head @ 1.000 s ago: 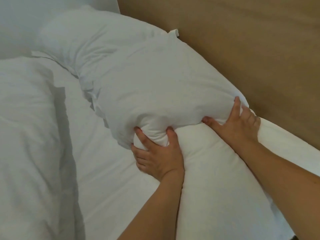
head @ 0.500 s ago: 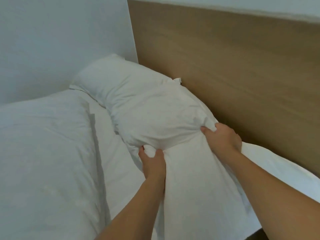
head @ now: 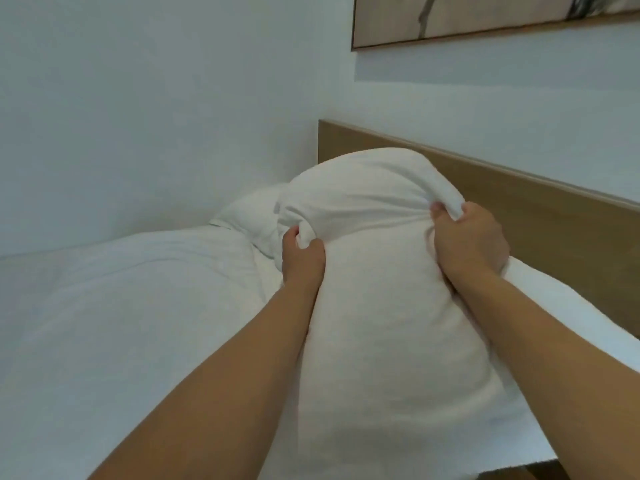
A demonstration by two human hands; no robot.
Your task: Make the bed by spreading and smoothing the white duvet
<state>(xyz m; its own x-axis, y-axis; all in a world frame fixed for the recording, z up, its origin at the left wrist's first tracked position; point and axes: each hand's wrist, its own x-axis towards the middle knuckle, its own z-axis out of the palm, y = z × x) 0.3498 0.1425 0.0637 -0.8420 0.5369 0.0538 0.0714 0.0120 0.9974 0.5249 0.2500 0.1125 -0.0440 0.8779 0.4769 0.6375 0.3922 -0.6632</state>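
Your two bare forearms reach forward from the bottom edge, one on each side of a white pillow (head: 388, 306) that you hold up in front of you.

Your left hand (head: 302, 256) has its fingers and thumb curled round a bunch of pillow fabric at the pillow's left edge; a knot of cloth shows between thumb and fingers. Your right hand (head: 465, 239) grips the pillow's upper right edge in the same way, fingers curled over a fold, and creases fan out from that grip across the fabric. Between your hands the pillow bulges upward, its rounded top rising above both of them; below your hands it hangs full and smooth down between your forearms.

The duvet (head: 121, 323) lies to the left of your left hand and arm, spread over the bed. It is white and puffy, with soft wrinkles and a raised ridge running across it near its upper end. It looks rumpled rather than flat.

Just beyond your left hand a second pillow (head: 252, 216) lies against the wall, partly hidden by the one you hold. Beyond your right hand runs a wooden headboard (head: 519, 209), and below that hand white bedding (head: 571, 313) lies along its foot. Above the headboard, on the pale wall (head: 138, 98), hangs a framed picture (head: 485, 19), cut off by the top edge.
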